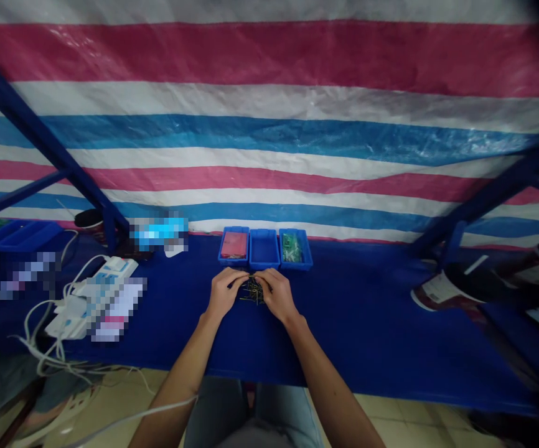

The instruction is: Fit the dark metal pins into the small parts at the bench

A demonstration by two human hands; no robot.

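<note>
My left hand [225, 291] and my right hand [275, 292] meet at a small pile of thin dark and yellowish pieces [253, 291] on the blue table. Fingers of both hands are pinched at the top of the pile, around something small and thin that I cannot make out. Just beyond them stand three blue bins side by side: the left bin [234, 262] holds pink-red pieces, the middle bin [264, 249] shows its bare bottom, and the right bin [297, 266] holds green and clear pieces.
A white power strip [104, 287] with tangled white cables [40, 348] lies at the left, beside blurred papers. Farther left is a blue tray [20, 236]. Dark red and white tubs [442, 290] stand at the right. Blue metal struts rise on both sides before a striped sheet.
</note>
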